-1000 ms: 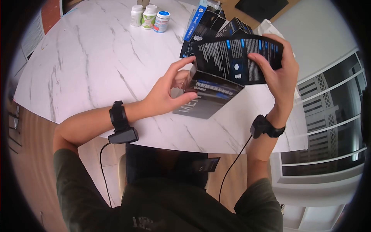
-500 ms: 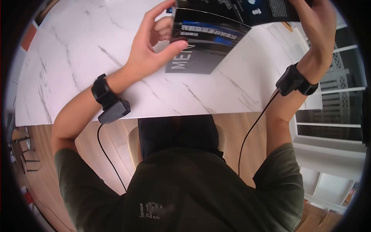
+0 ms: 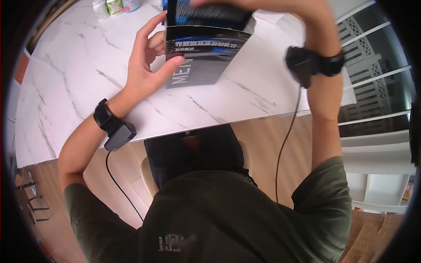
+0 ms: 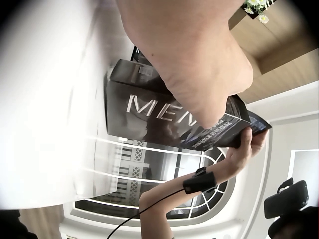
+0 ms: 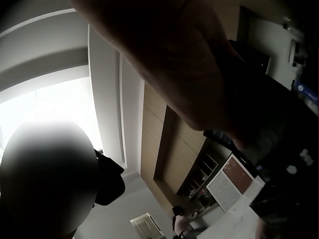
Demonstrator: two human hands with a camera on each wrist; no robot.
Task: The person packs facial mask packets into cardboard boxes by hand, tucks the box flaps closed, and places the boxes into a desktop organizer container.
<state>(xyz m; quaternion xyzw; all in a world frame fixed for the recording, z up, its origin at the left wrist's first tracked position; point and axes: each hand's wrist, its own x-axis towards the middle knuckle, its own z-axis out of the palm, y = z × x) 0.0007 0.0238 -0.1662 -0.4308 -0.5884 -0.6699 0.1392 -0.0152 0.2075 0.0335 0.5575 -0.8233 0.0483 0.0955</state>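
Note:
In the head view a grey-and-black cardboard box (image 3: 197,65) with "MEN" lettering stands over the marble-patterned table. My left hand (image 3: 149,65) grips its left side, thumb on the printed front and fingers behind. A black flap (image 3: 210,15) with blue and white print rises from the box's top edge. Partly cut off by the frame's top, my right hand (image 3: 267,3) reaches across to this flap. The left wrist view has the right hand (image 4: 241,149) pinching the flap, with the thumb on the near side. Dark shadow hides its fingers in the right wrist view.
Several supplement bottles (image 3: 115,6) stand at the table's far left. The table's front edge (image 3: 210,122) runs close before my body. A cable (image 3: 285,144) hangs from the right wrist camera. Behind, the right wrist view includes another person (image 5: 182,221).
The head view has tilted and shifted. My right hand has swung inward from the right, across the top of the box, and the flap shows narrower. The left hand keeps its grip.

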